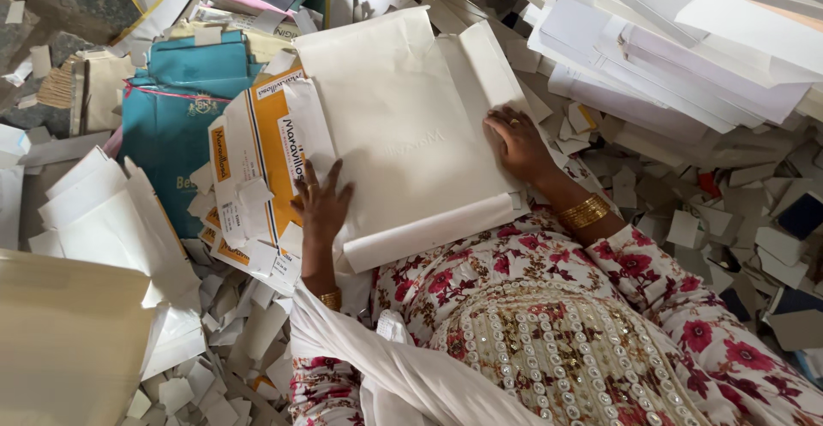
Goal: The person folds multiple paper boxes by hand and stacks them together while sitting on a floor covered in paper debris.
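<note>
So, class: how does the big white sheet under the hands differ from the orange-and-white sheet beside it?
The white sheet is plain and larger; the orange-and-white sheet is printed and smaller. The white sheet lies on top, partly covering the orange-and-white sheet. The left hand and right hand press flat on the white sheet. Both sheets are flattened cardboard.

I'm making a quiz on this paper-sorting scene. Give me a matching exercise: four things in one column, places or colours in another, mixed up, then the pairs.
Things:
1. left hand
2. right hand
3. teal folder
4. gold bangles

Places or colours:
A. on the right wrist
B. flat on the white sheet's left edge
C. under the orange-and-white cartons, to the left
D. pressing the sheet's right fold

Pairs: 1-B, 2-D, 3-C, 4-A
</note>
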